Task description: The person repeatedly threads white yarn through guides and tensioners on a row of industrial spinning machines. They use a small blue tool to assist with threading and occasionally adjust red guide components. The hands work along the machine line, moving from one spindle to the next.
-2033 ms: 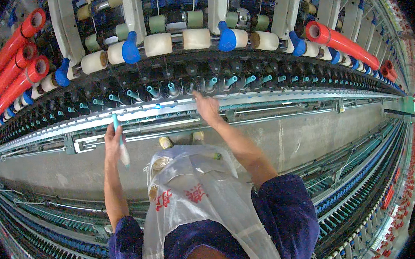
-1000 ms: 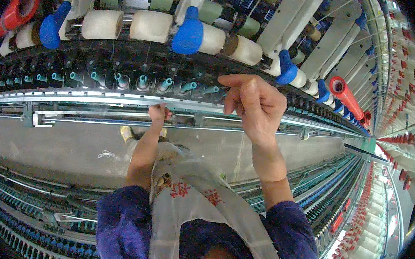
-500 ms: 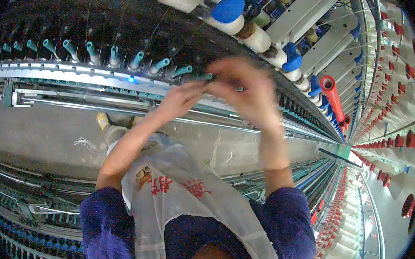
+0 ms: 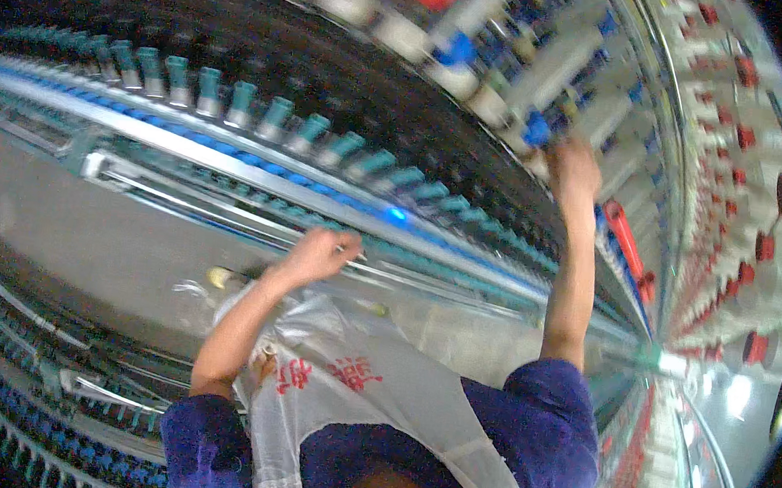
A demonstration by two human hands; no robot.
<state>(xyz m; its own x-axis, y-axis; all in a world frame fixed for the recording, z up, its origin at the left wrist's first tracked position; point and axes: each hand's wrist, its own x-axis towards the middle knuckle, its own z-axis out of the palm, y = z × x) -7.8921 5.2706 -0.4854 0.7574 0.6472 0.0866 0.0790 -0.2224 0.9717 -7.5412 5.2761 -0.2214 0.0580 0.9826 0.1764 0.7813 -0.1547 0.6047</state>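
Note:
My left hand [image 4: 323, 255] is over the metal rail [image 4: 227, 200] along the front of a spinning machine, its fingers curled together. Whatever may be in them is too small to make out. Stretched far to the right, my right hand [image 4: 572, 172] is up at the row of white rollers [image 4: 491, 106], beside a blue roller piece [image 4: 538, 129]. Its fingers look bent inward, and the fingertips are blurred. Between my hands runs a long line of teal bobbin tubes [image 4: 281, 112] on spindles, above a white and blue rail [image 4: 186, 141].
A small blue light [image 4: 397, 214] glows on the rail. Red tubes [image 4: 622, 234] lie along the machine's top at right. White cones with red ends [image 4: 765, 246] hang at the far right. Behind me stands another machine row [image 4: 67, 439], across a grey floor [image 4: 24, 184].
My hands were together at one teal tube and have come apart. The right one has gone up and right to the rollers; the left has drawn back below the spindle rail. The view has shifted.

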